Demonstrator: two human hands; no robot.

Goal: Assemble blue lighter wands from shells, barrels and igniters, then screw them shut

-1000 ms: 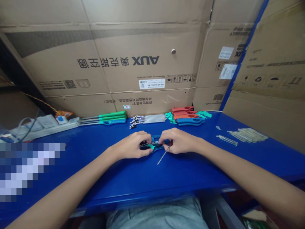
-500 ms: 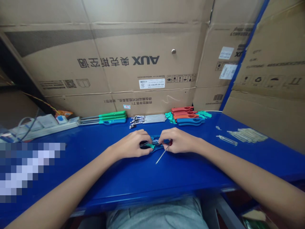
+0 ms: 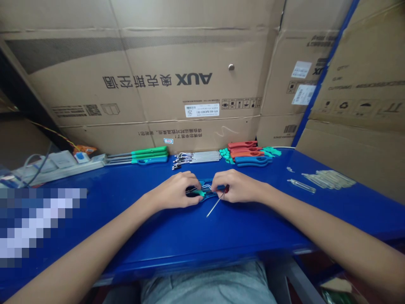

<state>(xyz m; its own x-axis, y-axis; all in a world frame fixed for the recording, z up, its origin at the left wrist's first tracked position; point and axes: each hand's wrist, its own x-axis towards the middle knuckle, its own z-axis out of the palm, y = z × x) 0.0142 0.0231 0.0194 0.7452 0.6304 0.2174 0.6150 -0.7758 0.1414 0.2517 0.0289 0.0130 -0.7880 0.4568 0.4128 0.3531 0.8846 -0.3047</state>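
Observation:
Both my hands meet at the middle of the blue table (image 3: 196, 236). My left hand (image 3: 175, 192) is closed on a blue lighter body (image 3: 206, 191) with a teal trigger and thin white wires showing between my fingers. My right hand (image 3: 237, 187) is closed on the other end of that body and also pinches a small screwdriver (image 3: 215, 205) with a red handle; its metal shaft points down-left onto the table.
Along the back lie green-handled lighters (image 3: 142, 155), a bundle of metal tubes with wires (image 3: 196, 158), and red and blue shells (image 3: 248, 153). Clear plastic tubes (image 3: 325, 179) lie at the right, a power strip (image 3: 60, 164) at the left. Cardboard boxes (image 3: 190, 80) wall the back.
The hands have hardly moved; the screwdriver shaft has shifted slightly and the white wires show more between the fingers.

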